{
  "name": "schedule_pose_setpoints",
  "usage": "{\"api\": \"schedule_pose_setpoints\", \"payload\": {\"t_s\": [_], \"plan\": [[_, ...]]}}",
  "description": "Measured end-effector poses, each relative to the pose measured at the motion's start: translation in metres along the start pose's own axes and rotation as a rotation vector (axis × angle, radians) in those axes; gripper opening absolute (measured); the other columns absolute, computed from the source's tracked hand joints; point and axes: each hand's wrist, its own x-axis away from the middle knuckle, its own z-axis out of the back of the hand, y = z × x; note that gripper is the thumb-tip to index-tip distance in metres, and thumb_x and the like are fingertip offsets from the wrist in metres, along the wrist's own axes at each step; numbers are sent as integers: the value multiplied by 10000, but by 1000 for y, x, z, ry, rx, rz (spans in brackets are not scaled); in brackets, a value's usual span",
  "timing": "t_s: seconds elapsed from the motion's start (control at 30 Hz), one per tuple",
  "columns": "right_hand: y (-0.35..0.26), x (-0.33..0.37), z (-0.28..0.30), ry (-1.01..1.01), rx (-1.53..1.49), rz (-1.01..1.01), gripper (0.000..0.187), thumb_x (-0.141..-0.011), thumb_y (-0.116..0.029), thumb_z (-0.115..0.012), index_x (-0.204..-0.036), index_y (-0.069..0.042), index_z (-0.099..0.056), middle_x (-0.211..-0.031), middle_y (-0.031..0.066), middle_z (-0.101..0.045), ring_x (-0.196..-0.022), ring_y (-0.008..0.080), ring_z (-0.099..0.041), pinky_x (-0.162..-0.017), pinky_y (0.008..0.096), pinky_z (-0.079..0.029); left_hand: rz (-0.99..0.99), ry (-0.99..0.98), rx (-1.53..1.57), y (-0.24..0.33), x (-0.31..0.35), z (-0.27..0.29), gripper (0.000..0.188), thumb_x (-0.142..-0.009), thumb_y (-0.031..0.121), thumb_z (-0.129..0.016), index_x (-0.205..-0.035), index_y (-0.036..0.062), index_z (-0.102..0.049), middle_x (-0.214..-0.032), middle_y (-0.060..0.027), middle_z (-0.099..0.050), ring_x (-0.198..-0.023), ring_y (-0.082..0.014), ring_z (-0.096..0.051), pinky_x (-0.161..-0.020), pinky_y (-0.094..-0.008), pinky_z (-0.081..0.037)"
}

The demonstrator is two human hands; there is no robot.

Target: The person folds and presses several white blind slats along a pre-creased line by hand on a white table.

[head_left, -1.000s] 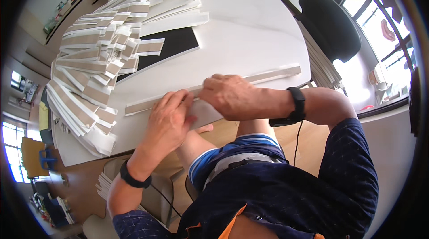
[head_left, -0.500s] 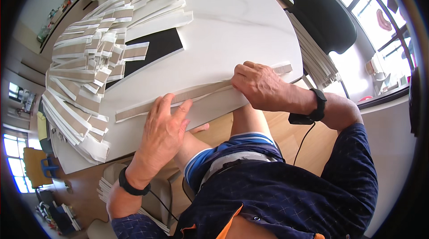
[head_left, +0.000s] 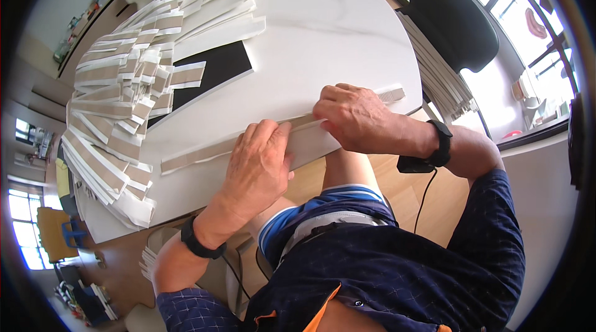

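A long, narrow beige strip with white edges (head_left: 205, 153) lies slantwise along the near side of the white table, its right end showing ribbed lines. My left hand (head_left: 256, 161) is on the middle of it, fingers bent and pressed together at its edge. Farther right, my right hand (head_left: 355, 116) is closed round the strip with curled fingers, and its fingertips are partly hidden. Between the two hands a short stretch of the strip is visible.
Many similar beige-and-white strips (head_left: 115, 110) are heaped on the table's left side. A flat black sheet (head_left: 214, 68) lies beside them. At the far right stands a dark chair (head_left: 450, 18), near a bundle of long pale strips (head_left: 434, 62). The table's near edge runs below my hands.
My left hand has slid right along the strip, closer to my right hand, and its fingers have drawn together. My right hand has shifted slightly left.
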Motion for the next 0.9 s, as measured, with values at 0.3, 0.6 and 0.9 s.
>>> {"api": "schedule_pose_setpoints", "payload": {"t_s": [0.3,0.6,0.9], "plan": [[-5,-15,-13,-9,-24,103,108,-850,-55,-765,-957,-44,-765,-973,94,-691,-963,267,-685,-851,393,-593,7,-28,68,-3,-3,1,342,-885,-9,-678,-1222,29,-723,-1099,-166,-632,-1059,-384,-623,-946,-482,-523],[-16,-9,-18,-3,208,228,162,-884,-95,-698,-961,47,-690,-973,147,-632,-914,293,-654,-814,408,-569,-18,-66,2,1,-3,10,373,-924,103,-733,-1279,5,-679,-1166,-183,-609,-1086,-394,-608,-957,-495,-513],[2,10,2,-17,159,64,148,-855,-89,-717,-904,3,-613,-957,148,-611,-898,314,-650,-786,428,-570,8,-97,-8,4,-1,10,411,-913,79,-721,-1308,-16,-660,-1189,-166,-596,-1116,-376,-597,-981,-480,-503]]}}
